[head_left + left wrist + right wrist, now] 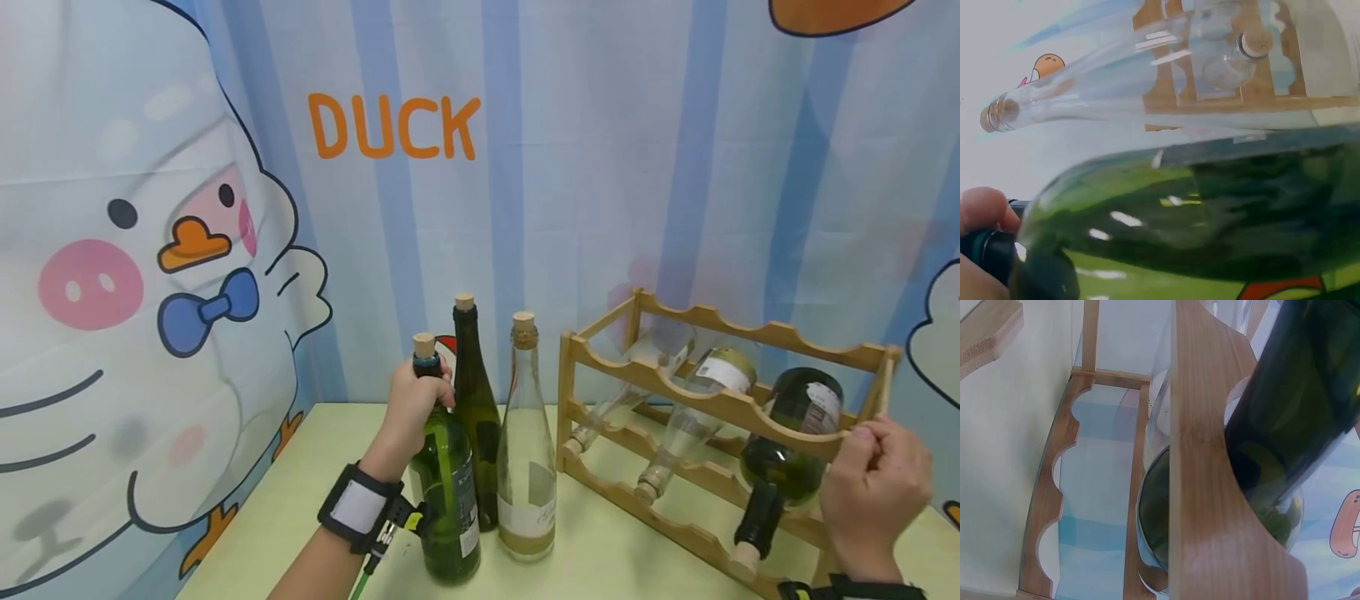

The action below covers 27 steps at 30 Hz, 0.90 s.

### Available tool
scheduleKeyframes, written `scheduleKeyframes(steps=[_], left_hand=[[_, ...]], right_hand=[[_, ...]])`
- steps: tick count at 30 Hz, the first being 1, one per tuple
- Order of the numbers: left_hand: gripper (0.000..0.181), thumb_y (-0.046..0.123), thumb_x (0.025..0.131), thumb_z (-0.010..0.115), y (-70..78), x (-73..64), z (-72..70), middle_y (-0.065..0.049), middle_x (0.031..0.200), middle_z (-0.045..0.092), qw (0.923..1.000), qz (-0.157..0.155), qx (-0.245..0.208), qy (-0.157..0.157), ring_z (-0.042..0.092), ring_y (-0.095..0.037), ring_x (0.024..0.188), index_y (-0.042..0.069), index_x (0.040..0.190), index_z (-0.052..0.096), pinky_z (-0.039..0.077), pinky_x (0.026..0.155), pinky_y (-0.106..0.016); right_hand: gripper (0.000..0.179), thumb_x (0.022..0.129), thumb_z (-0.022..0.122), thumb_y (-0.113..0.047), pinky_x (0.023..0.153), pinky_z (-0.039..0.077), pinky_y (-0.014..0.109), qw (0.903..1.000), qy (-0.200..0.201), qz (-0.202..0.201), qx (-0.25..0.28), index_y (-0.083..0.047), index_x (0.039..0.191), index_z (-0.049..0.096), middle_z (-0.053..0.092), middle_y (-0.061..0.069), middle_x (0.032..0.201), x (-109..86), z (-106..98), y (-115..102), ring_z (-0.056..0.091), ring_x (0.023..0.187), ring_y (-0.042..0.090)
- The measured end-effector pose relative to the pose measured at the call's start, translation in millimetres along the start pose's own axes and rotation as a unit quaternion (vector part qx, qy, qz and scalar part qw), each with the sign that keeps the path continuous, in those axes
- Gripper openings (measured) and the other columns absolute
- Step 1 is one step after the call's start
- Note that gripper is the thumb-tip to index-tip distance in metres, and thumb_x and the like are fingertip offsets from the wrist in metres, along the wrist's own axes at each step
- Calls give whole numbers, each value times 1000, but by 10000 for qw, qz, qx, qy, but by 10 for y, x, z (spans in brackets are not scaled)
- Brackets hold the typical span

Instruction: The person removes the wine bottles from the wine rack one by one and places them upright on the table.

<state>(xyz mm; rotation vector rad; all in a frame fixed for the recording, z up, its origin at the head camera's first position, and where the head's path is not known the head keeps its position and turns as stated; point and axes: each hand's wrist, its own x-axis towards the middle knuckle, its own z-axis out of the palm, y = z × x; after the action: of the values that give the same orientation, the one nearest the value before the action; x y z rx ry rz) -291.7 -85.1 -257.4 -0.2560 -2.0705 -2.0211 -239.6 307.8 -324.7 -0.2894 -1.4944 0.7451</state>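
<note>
In the head view, my left hand (411, 404) grips the neck of a corked green wine bottle (450, 500) standing on the table. The left wrist view has this green bottle (1179, 219) close up, with part of the hand (982, 215) at its neck. Behind it stands a dark, slim corked bottle (472, 375). A clear corked bottle (527, 433) is just to its right. On the right, my right hand (873, 487) holds the near right top corner of a wooden wine rack (600, 358). That hand is out of sight in the right wrist view.
Tilted neck-down in the rack lie a clear bottle (609, 410), a second clear bottle (684, 429) and a dark green bottle (783, 467). The pale table (600, 550) meets a striped curtain (570, 208) at the back.
</note>
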Motion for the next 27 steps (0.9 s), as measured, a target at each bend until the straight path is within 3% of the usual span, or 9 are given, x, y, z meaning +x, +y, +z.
scheduleKeyframes(steps=[9, 15, 20, 24, 27], left_hand=[[13, -10, 73, 50, -38, -62, 17, -1, 67, 47, 9995, 261, 109, -126, 45, -19, 63, -1, 82, 48, 47, 63, -38], [14, -10, 74, 50, -50, -72, 9, 0, 68, 48, 9996, 234, 76, -125, 46, -18, 65, -2, 85, 49, 47, 65, -38], [16, -9, 75, 51, -59, -77, 1, 0, 70, 49, 9995, 265, 86, -167, 48, -18, 67, -3, 90, 49, 47, 66, -38], [26, -8, 77, 51, -62, -81, -7, -2, 76, 50, 9989, 398, -23, -252, 51, -22, 74, 1, 101, 48, 47, 67, -35], [41, -8, 78, 50, -71, -101, -8, -9, 91, 52, 9979, 600, -98, -232, 51, -27, 86, 4, 117, 42, 45, 72, -33]], right_hand=[[30, 88, 37, -9, 86, 39, 47, 10000, -44, 13, 3, 16, 82, 52, 53, 33, 89, 0, -3, 8, 48, 95, 47], [29, 88, 37, -9, 88, 37, 33, 10000, -38, -13, 74, 16, 82, 52, 54, 33, 91, -5, -12, 4, 48, 95, 46], [30, 88, 38, -10, 90, 39, 40, 9999, -54, -37, 111, 16, 82, 52, 54, 34, 93, -2, -16, -6, 49, 98, 47], [29, 87, 38, -10, 90, 38, 35, 9999, -45, -9, 101, 16, 83, 52, 54, 33, 93, -3, -15, -5, 49, 97, 47], [28, 87, 38, -9, 88, 36, 29, 9999, -35, 0, 102, 16, 83, 52, 54, 33, 92, 1, -10, -2, 49, 96, 46]])
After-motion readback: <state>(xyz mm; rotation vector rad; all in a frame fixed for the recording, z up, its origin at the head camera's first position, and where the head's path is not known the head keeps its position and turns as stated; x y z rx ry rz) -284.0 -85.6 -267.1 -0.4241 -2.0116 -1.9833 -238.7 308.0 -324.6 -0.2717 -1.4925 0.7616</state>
